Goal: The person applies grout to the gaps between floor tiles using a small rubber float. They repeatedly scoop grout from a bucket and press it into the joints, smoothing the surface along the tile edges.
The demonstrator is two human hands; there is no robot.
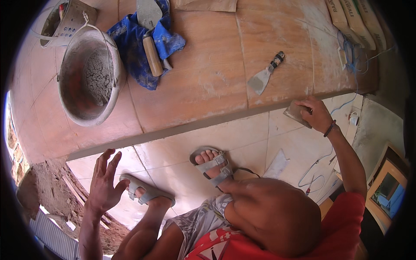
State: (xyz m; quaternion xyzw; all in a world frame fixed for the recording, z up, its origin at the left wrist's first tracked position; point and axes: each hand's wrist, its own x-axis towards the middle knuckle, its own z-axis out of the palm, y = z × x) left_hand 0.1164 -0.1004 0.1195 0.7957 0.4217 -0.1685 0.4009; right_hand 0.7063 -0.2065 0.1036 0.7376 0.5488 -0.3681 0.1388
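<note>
My right hand (315,114) has its fingers closed round a flat, greyish-brown rectangular piece (296,113), at the front edge of the tiled step; its exact kind does not show. Empty, with fingers apart, my left hand (106,184) hovers by the step's grey front edge (173,126) at the left. On the step, nearest my right hand, lies a putty knife (261,79) with a dark handle. Farther left a trowel (151,54) with a wooden handle rests on a blue cloth (133,34).
A bucket (110,93) with dried grey mortar inside stands at the left, beside a second container (78,19). Paper sacks (357,21) stand at the far right. A pale cable (318,161) runs along the light tiles. My sandalled feet (212,167) are below the step.
</note>
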